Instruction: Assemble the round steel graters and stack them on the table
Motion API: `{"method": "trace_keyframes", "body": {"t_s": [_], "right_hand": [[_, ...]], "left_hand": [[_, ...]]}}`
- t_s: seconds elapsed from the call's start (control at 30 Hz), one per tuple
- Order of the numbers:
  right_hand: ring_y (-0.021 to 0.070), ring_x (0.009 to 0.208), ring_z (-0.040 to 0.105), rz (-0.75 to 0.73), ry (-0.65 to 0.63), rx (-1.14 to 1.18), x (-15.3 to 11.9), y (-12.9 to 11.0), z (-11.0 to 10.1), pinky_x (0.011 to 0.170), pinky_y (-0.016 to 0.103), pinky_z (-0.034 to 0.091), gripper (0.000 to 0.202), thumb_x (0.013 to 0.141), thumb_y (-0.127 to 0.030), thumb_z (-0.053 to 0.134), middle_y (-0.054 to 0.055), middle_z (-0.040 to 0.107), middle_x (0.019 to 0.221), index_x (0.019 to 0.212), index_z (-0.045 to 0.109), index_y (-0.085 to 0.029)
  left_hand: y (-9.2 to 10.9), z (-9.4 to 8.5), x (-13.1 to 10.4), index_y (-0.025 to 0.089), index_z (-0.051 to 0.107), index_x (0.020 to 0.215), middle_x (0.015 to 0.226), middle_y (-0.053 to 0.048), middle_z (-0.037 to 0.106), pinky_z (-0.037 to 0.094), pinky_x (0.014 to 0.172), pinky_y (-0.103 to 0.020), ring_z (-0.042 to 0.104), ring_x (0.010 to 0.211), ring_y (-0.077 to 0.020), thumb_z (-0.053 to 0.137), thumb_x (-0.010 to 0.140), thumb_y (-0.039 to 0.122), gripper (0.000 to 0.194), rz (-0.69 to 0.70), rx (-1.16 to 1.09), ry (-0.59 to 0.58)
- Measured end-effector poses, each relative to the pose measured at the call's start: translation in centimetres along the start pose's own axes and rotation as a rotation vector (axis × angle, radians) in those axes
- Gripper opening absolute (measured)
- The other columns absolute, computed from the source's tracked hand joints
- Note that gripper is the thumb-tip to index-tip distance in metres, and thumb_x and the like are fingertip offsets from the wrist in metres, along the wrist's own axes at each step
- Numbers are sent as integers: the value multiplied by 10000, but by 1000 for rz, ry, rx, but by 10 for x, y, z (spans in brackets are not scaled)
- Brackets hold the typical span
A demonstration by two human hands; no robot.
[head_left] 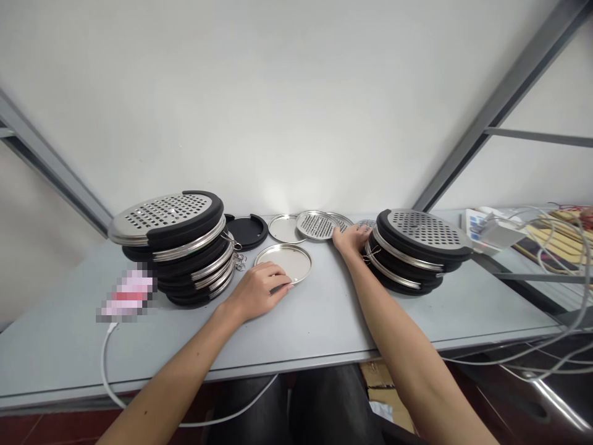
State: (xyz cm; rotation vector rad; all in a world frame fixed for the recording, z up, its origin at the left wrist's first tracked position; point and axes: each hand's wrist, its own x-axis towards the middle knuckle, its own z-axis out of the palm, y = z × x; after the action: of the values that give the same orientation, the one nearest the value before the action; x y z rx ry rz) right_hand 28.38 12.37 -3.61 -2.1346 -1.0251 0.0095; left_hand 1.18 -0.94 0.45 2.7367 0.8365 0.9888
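Note:
My left hand (pixel 262 287) rests at the near-left rim of a shallow round metal tray (pixel 288 259), fingers curled over the edge and thumb alongside. Farther right, my right hand (pixel 353 240) reaches toward the back, its fingers bent and partly hidden, beside a slotted round metal grater plate (pixel 315 225). Another perforated disc (pixel 365 223) shows just behind that hand. Close to my right wrist stands a stack of black-rimmed round graters (pixel 407 259). A second, taller stack of graters (pixel 185 253) with metal clasps is left of my left hand.
Behind the near tray lie another shallow metal tray (pixel 283 228) and a black round base (pixel 248 231). A pixelated pink object (pixel 127 295) with a white cable (pixel 104 358) lies at the left. White boxes (pixel 493 232) and tangled cables sit at the right, past a grey metal frame (pixel 486 117).

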Motion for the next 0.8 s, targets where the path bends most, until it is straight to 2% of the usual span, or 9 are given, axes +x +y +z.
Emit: {"method": "trace_keyframes", "body": {"t_s": [0.3,0.8], "right_hand": [[419,1342,313,-9,-45,-56,1,0,-1,1122,527,222,679,782,-335,573,315,377,1433,1306,468,84],[406,1207,423,27,50,98,9,-2,-5,1054,516,288,511,730,-270,586,316,548,1198,1126,583,52]], "left_hand": [[0,1,0,178,711,892,850,-47,673,503,757,-323,612,813,-176,603,885,168,108,-4,-2,4],[2,-1,1,189,704,891,843,-43,674,504,754,-328,613,806,-174,584,898,175,121,0,5,1]]}}
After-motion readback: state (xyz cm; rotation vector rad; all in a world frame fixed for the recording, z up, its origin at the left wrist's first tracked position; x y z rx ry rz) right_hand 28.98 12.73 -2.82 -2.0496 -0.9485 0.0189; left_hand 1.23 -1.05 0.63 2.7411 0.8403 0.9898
